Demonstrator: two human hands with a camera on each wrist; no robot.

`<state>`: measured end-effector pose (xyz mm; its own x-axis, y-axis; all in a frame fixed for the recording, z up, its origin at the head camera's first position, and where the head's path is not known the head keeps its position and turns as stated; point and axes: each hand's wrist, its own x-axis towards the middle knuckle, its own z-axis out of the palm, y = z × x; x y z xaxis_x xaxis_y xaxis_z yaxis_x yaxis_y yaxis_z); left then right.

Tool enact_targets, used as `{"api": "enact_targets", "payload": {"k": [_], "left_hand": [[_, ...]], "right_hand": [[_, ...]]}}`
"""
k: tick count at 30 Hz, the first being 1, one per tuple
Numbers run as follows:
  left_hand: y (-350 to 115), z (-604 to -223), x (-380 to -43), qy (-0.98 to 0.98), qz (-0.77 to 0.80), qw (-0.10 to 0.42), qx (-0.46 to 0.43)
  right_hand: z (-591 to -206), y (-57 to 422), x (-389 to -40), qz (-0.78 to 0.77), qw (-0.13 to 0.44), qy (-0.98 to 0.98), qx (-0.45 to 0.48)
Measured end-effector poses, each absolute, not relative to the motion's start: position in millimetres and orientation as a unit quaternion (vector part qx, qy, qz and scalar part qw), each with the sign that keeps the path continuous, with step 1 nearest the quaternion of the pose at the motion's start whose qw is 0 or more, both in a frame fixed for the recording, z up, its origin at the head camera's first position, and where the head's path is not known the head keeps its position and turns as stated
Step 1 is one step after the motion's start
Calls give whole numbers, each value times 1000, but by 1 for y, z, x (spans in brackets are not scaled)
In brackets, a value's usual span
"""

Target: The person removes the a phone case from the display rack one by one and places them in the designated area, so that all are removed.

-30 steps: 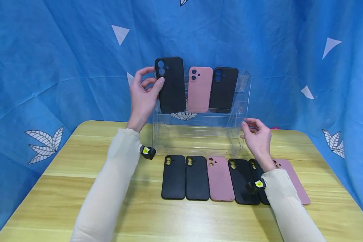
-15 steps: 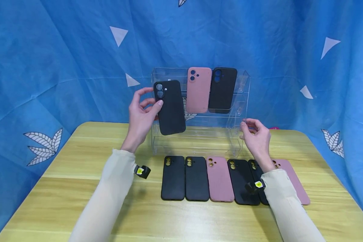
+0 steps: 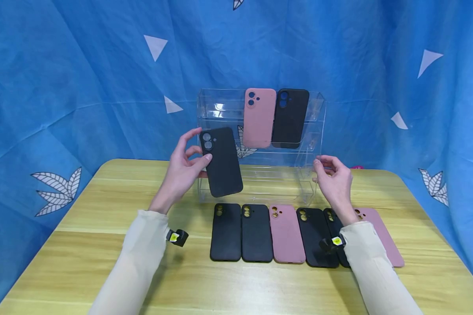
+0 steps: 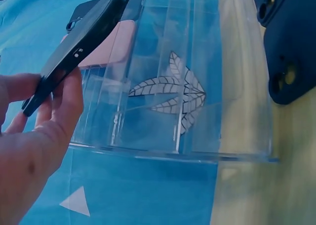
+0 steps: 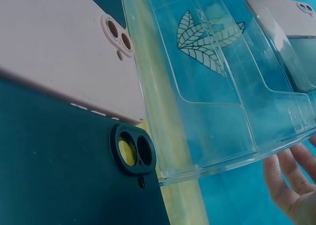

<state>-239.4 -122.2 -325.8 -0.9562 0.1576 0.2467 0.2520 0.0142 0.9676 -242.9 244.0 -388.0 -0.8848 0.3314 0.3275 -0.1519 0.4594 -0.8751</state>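
Observation:
My left hand [image 3: 183, 168] pinches a black phone case [image 3: 224, 168] by its left edge, thumb across the back and fingers behind. The case leans slightly, camera cutouts at the top, in front of the left part of a clear acrylic display stand [image 3: 276, 179]. In the left wrist view the case [image 4: 74, 47] appears nearly edge-on. On the stand's upper tier a pink phone case [image 3: 259, 120] and another black phone case [image 3: 291, 118] lean side by side. My right hand [image 3: 335, 177] has loosely bent fingers at the stand's right side; its fingertips [image 5: 272, 162] meet the side panel.
Before the stand, several black and pink phone cases lie in a row on the wooden table [image 3: 102, 258]. My right forearm partly covers the row's right end, including a pink case [image 3: 384, 238]. A blue patterned curtain [image 3: 82, 87] hangs behind the table.
My left hand has lowered the black phone case from the stand's upper left to the front of its lower tiers. The right hand has stayed at the stand's side.

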Motion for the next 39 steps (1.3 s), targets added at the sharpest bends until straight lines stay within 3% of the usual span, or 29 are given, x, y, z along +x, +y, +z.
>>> {"api": "enact_targets", "payload": {"k": [39], "left_hand": [[-168, -382, -213, -755, -608, -198, -146]], "right_hand": [[-392, 244, -243, 543, 215, -810, -59]]}}
